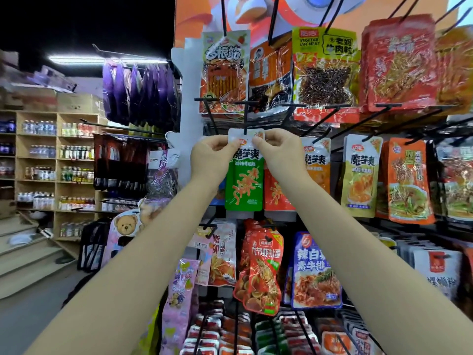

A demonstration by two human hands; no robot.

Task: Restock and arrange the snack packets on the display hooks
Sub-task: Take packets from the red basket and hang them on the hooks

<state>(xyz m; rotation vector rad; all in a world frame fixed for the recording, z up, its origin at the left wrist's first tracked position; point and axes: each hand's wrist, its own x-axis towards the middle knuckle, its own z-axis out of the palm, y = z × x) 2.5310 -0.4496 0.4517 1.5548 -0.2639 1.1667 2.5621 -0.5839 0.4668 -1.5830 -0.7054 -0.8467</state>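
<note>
- My left hand [213, 152] and right hand [277, 149] both pinch the white top edge of the green packet [244, 180], one at each upper corner, fingers curled onto the header.
- The green packet hangs at the middle hook [245, 116], which I take as my landmark; the hook's black tip sits right at the packet's top hole. I can't tell whether the hole is fully threaded or only lined up, since my fingers hide part of it.
- I judge this step as nearly finished: the packet needs pushing back along the middle hook and straightening.
- Just right of the middle hook, an orange-red packet [277, 193] hangs partly behind my right wrist, and further right a yellow packet [361, 175] hangs on its own peg.
- Above the middle hook, the upper row looks stocked, including the striped red packet [225, 73].
- Below the middle hook, the red shrimp packet [263, 267] hangs crooked, so I'd guess some tidying is left there.
- No spare stock shows in my view.
</note>
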